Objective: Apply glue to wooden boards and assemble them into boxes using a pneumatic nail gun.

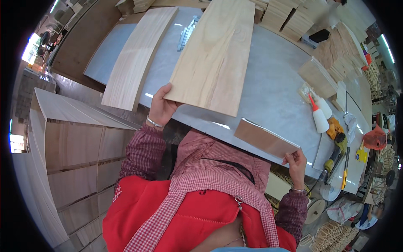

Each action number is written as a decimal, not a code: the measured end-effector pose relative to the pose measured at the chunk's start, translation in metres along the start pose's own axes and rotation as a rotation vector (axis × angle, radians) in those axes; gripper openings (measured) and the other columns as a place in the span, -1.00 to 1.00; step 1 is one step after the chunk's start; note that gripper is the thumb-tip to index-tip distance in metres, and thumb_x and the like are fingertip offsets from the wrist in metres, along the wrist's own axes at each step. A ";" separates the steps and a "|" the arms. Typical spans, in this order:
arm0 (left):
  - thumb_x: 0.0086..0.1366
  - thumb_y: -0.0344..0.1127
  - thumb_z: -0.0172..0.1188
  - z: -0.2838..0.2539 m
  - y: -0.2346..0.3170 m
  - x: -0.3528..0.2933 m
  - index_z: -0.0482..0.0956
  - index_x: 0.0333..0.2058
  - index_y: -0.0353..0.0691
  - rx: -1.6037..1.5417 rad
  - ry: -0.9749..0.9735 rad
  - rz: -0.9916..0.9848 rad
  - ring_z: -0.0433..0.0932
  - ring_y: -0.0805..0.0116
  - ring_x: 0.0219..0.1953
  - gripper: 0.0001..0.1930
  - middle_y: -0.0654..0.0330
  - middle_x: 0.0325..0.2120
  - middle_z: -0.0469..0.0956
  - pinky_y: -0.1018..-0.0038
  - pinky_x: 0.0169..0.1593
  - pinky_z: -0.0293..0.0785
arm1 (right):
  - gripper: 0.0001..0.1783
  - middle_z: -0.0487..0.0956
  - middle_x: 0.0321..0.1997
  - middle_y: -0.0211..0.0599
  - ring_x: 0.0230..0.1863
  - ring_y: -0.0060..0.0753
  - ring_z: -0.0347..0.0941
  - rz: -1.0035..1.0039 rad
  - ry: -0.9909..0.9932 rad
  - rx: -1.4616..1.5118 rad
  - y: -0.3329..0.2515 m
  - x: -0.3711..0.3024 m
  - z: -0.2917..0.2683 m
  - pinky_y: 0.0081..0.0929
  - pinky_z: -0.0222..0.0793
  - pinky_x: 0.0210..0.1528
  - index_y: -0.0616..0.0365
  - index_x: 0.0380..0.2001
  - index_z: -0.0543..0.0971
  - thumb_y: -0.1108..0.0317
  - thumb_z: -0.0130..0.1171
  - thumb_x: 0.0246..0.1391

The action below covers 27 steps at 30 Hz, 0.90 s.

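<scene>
My left hand [163, 106] is closed on the near left corner of a wide pale wooden board [212, 59]. Its thumb lies on the top face and the fingers are underneath. The board stretches away from me across the grey-blue table [273, 80]. At the table's front edge, my right hand [296, 164] pinches the right end of a flat brown rectangular strip [266, 140] with a pale upper edge; its exact kind does not show. Left of the wide board lies a second, narrower pale board [140, 59], overhanging the front edge.
A blue metal clamp-like tool [188, 33] lies between the boards. To the right are a white squeeze bottle with red nozzle [320, 117], a yellow power tool [336, 128] and stacked wood blocks [319, 77]. A tall stack of panels [71, 147] stands at my left.
</scene>
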<state>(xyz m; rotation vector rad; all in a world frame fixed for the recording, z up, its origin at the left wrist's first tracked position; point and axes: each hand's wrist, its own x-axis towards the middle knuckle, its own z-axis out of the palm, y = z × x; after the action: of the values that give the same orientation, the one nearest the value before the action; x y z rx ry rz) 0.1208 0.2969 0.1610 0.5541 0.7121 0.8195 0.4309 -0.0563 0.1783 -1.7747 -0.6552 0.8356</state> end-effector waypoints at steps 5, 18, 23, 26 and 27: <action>0.29 -0.26 0.02 0.018 0.000 -0.001 0.31 0.02 -0.47 0.177 -0.229 0.061 0.57 0.30 -0.30 -0.57 -0.02 -0.21 0.48 0.44 -0.14 0.57 | -0.80 0.48 -0.41 -0.30 -0.52 -0.53 0.35 -0.053 -0.092 -0.026 0.000 0.016 0.017 -0.61 0.35 -0.39 0.32 -0.19 0.41 0.57 0.05 0.08; 0.25 -0.38 0.02 0.045 -0.006 -0.004 0.28 0.06 -0.44 0.312 -0.330 0.024 0.49 0.38 -0.23 -0.58 0.02 -0.18 0.44 0.57 -0.12 0.47 | -0.91 0.43 -0.56 -0.38 -0.55 -0.55 0.35 -0.200 -0.265 -0.090 -0.004 0.081 0.071 -0.63 0.27 -0.45 0.24 -0.33 0.42 0.53 0.08 0.06; 0.22 -0.39 0.06 0.045 -0.015 -0.009 0.34 0.01 -0.43 0.357 -0.331 -0.012 0.47 0.41 -0.21 -0.61 0.03 -0.19 0.45 0.63 -0.10 0.42 | -0.90 0.44 -0.56 -0.39 -0.54 -0.57 0.36 -0.222 -0.237 -0.121 -0.003 0.089 0.076 -0.64 0.24 -0.44 0.23 -0.32 0.44 0.54 0.07 0.05; 0.22 -0.39 0.06 0.051 -0.018 -0.004 0.33 0.04 -0.44 0.378 -0.373 -0.016 0.47 0.39 -0.19 -0.58 0.02 -0.16 0.46 0.65 -0.09 0.39 | -0.88 0.46 -0.52 -0.38 -0.53 -0.56 0.37 -0.252 -0.229 -0.070 0.005 0.090 0.078 -0.66 0.27 -0.42 0.25 -0.28 0.45 0.55 0.05 0.06; 0.22 -0.39 0.07 0.052 -0.020 -0.005 0.33 0.05 -0.44 0.384 -0.348 -0.017 0.47 0.38 -0.18 -0.57 0.01 -0.15 0.46 0.65 -0.09 0.40 | -0.87 0.47 -0.51 -0.37 -0.53 -0.56 0.37 -0.236 -0.215 -0.041 0.006 0.088 0.080 -0.66 0.28 -0.42 0.25 -0.27 0.46 0.56 0.06 0.06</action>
<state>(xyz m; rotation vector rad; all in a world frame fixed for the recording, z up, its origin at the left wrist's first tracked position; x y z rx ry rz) 0.1666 0.2731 0.1822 1.0076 0.5514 0.5498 0.4220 0.0537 0.1326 -1.6171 -1.0082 0.8604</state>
